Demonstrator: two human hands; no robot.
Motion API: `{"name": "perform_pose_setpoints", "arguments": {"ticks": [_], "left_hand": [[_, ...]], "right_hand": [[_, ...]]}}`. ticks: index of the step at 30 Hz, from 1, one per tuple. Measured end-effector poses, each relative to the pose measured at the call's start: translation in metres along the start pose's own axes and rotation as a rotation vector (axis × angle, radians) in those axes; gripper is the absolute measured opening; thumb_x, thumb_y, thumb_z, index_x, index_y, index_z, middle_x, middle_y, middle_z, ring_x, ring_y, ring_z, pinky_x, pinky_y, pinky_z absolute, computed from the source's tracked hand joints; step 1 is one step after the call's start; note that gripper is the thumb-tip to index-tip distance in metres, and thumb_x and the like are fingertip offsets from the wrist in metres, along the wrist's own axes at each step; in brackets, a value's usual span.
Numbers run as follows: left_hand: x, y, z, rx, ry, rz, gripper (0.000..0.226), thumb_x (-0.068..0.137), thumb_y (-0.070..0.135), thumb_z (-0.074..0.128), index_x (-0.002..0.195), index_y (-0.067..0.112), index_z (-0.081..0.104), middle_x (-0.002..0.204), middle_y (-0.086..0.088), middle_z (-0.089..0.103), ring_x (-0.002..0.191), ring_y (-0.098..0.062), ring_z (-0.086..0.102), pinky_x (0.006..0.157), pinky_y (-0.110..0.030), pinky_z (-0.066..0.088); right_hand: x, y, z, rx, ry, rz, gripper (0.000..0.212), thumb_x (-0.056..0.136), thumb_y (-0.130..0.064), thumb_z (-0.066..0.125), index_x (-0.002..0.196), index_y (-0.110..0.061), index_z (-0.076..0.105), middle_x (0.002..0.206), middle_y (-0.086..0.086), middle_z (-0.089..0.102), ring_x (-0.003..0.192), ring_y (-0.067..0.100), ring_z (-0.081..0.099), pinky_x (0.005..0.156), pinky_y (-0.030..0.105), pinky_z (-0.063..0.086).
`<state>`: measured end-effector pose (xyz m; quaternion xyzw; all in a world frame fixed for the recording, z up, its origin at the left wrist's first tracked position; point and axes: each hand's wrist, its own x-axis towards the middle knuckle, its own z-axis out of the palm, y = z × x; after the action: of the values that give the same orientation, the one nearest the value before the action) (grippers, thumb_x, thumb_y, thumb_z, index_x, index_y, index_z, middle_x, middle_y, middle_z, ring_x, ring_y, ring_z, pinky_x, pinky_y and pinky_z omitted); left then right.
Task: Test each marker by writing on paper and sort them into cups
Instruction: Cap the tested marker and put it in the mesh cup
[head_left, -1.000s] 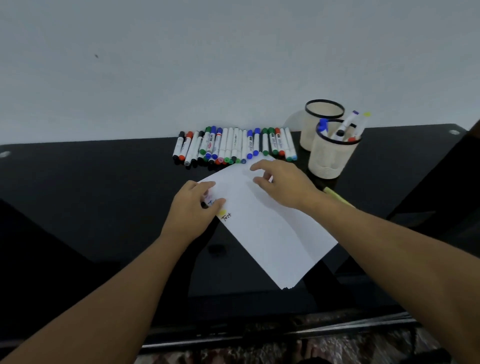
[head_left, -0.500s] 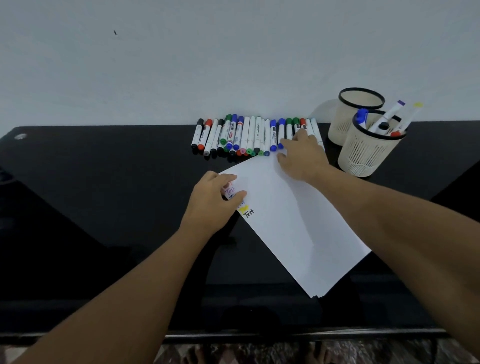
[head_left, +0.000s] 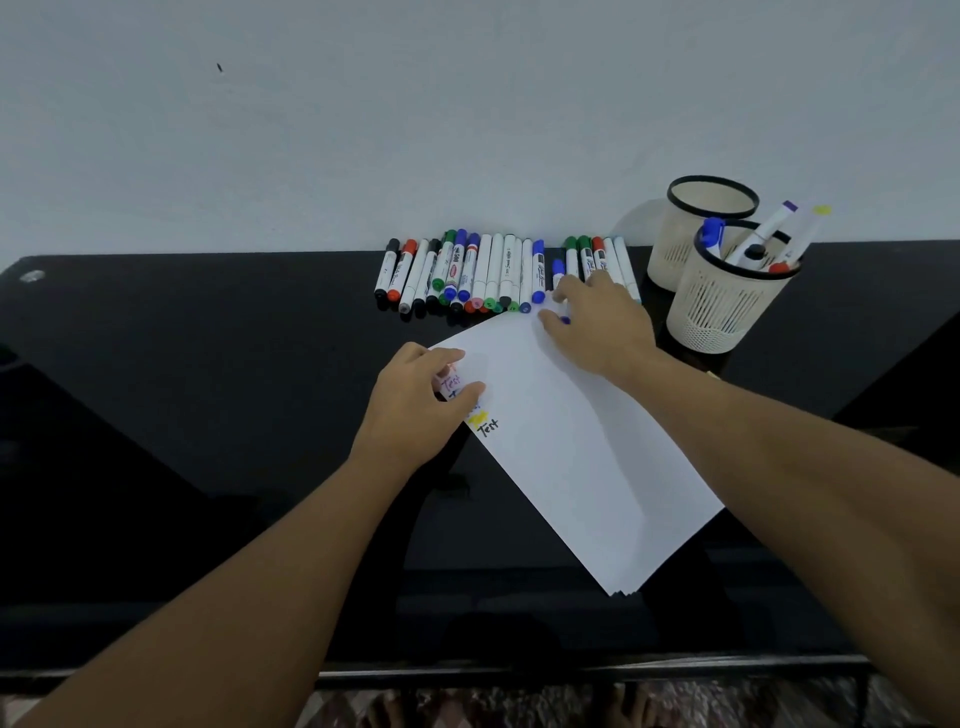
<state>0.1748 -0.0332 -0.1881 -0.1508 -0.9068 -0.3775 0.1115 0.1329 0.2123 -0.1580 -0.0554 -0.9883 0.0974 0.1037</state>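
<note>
A row of several markers (head_left: 488, 270) lies along the far edge of the black table (head_left: 208, 364). My right hand (head_left: 602, 327) grips a blue marker (head_left: 558, 268) drawn partly out of that row, which leaves a gap; its cap shows above my fingers. A stack of white paper (head_left: 571, 441) lies slanted in the middle, with coloured "Test" marks near its left corner. My left hand (head_left: 415, 410) presses on that corner. Two cream mesh cups stand at the right: the near cup (head_left: 722, 312) holds several markers, and nothing shows in the far cup (head_left: 685, 228).
A pale wall rises directly behind the table's far edge. The cups stand close to my right hand's right side. The table's front edge runs along the bottom, with patterned floor below it.
My right hand moved from the paper's top up to the marker row and took hold of a blue marker, pulling it toward me. My left hand stayed on the paper.
</note>
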Motion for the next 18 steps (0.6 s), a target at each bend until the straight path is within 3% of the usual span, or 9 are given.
{"name": "perform_pose_setpoints", "arguments": {"ticks": [4, 6, 9, 14, 18], "left_hand": [[0.0, 0.001, 0.0, 0.0, -0.002, -0.002, 0.047, 0.089, 0.041, 0.075, 0.132, 0.023, 0.067, 0.107, 0.007, 0.055, 0.087, -0.003, 0.056, 0.081, -0.019, 0.047], [-0.001, 0.002, 0.0, -0.007, 0.003, -0.009, 0.047, 0.089, 0.041, 0.075, 0.131, 0.023, 0.067, 0.107, 0.007, 0.055, 0.087, -0.004, 0.057, 0.083, -0.021, 0.049], [-0.002, 0.003, -0.001, -0.022, 0.008, -0.009, 0.046, 0.089, 0.041, 0.074, 0.131, 0.023, 0.067, 0.106, 0.006, 0.056, 0.087, -0.005, 0.058, 0.084, -0.023, 0.051], [-0.003, 0.007, -0.004, -0.04, -0.017, 0.01, 0.051, 0.092, 0.038, 0.072, 0.139, 0.027, 0.058, 0.111, 0.007, 0.051, 0.089, -0.007, 0.055, 0.086, -0.027, 0.052], [-0.008, 0.009, -0.005, 0.071, -0.024, 0.148, 0.065, 0.096, 0.038, 0.067, 0.154, 0.032, 0.038, 0.129, 0.006, 0.044, 0.113, -0.011, 0.044, 0.091, -0.027, 0.045]], "right_hand": [[-0.012, -0.001, -0.001, 0.0, -0.006, 0.034, 0.031, 0.101, -0.051, 0.053, 0.108, -0.021, 0.05, 0.11, 0.007, 0.05, 0.094, 0.025, 0.053, 0.073, 0.037, 0.047], [-0.011, -0.002, -0.002, 0.045, -0.034, 0.06, 0.026, 0.103, -0.038, 0.054, 0.118, -0.019, 0.047, 0.115, 0.011, 0.052, 0.094, 0.027, 0.054, 0.072, 0.037, 0.046], [-0.013, -0.004, -0.007, 0.153, -0.064, 0.129, 0.041, 0.1, -0.019, 0.052, 0.138, -0.01, 0.039, 0.12, 0.018, 0.055, 0.092, 0.031, 0.058, 0.068, 0.036, 0.043], [-0.049, -0.009, -0.019, 0.232, -0.024, 0.179, 0.042, 0.1, -0.024, 0.047, 0.14, -0.009, 0.049, 0.131, 0.014, 0.043, 0.09, 0.028, 0.052, 0.074, 0.035, 0.041], [-0.084, -0.013, -0.023, 0.249, -0.058, 0.007, 0.034, 0.105, -0.039, 0.045, 0.132, -0.021, 0.054, 0.118, 0.001, 0.044, 0.093, 0.021, 0.051, 0.076, 0.035, 0.041]]}}
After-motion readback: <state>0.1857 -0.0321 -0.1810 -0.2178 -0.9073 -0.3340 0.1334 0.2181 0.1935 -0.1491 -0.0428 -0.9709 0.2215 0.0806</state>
